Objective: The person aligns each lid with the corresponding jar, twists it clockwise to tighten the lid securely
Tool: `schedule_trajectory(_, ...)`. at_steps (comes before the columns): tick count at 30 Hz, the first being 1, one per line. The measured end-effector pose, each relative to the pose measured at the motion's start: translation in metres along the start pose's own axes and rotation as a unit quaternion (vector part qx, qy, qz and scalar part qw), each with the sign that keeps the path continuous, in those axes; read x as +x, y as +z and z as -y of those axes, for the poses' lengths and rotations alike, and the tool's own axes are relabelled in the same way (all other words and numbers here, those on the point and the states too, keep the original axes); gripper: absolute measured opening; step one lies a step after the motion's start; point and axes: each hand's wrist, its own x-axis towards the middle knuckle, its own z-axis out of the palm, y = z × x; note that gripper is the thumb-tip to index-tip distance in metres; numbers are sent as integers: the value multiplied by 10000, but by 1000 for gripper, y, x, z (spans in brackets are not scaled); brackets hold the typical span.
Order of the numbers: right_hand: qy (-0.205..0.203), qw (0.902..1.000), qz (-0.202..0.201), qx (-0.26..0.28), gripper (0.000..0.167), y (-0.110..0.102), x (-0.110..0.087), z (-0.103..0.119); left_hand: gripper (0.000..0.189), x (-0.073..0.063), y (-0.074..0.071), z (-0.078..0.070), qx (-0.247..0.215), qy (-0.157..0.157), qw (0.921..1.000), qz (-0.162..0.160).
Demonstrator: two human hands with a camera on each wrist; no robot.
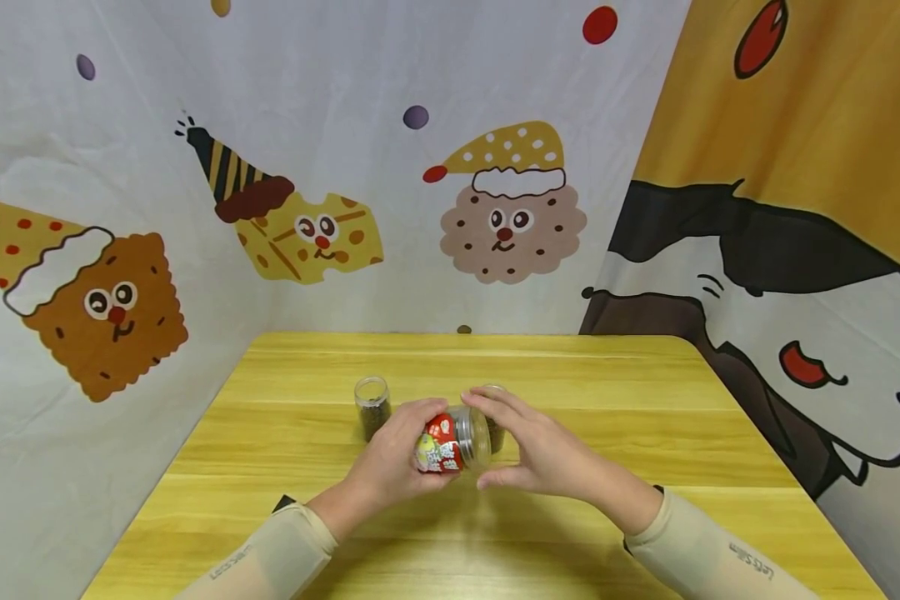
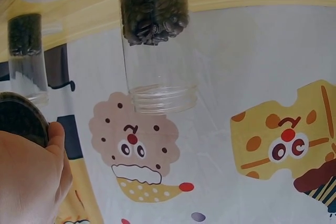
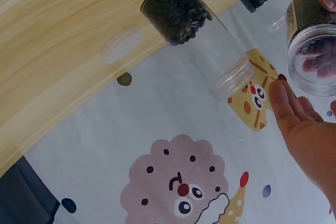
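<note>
Above the table (image 1: 630,375), I see the left hand (image 1: 396,450) clamp a jar (image 1: 441,446), presumably for steadiness, right hand (image 1: 551,450) thumb and fingers apart.

High head view, seemingly low wrist views.

1. Right sleeve (image 1: 708,540): slanted dark lettering noted, read as "Let'sSlim"; apostrophe not certain.
2. Left sleeve (image 1: 273,546): similar dark lettering seen, too faint and small to be read surely.
3. Jar (image 1: 466,435): white characters printed on red label (image 1: 441,445); too small and blurred to be made out.
</note>
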Motion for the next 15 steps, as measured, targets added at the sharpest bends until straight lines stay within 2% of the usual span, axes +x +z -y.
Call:
schedule_trajectory(5,-395,9991,-159,-91,96,2,2,-2,102,-1,1,1,-23,30,10000,-29)
schedule_trajectory(10,-427,9989,-193,-27,92,2,2,-3,101,-1,1,2,-41,23,10000,-43)
schedule_trajectory(15,-362,9988,-160,278,89,3,4,-4,101,-1,1,2,8,100,9999,-50)
